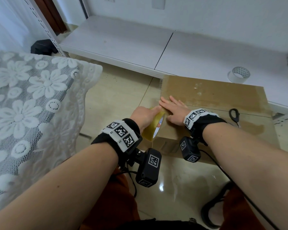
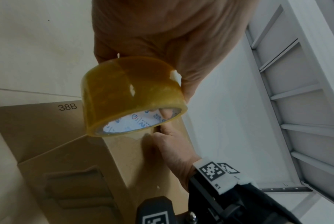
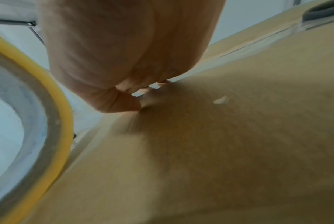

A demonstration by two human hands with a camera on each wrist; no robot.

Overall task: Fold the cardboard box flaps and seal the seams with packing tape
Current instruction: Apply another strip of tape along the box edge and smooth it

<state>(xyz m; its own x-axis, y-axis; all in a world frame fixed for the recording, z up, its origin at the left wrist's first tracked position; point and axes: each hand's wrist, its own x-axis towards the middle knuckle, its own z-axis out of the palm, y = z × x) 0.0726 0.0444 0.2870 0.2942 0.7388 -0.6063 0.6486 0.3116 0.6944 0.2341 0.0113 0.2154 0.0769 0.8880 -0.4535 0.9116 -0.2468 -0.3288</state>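
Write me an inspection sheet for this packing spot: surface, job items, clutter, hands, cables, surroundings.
Surface: glossy tiled floor; the work is done on it.
Job's things: cardboard box, flaps folded flat, shiny tape strips on top; yellowish tape roll at its near left corner.
Clutter: scissors on the box top; a clear tape roll on the white shelf behind.
Hands: left hand grips the yellowish roll; right hand presses flat on the box's left edge.
Cables: black cable trails from the right wrist camera.
Surroundings: lace cover at left, white wall behind.
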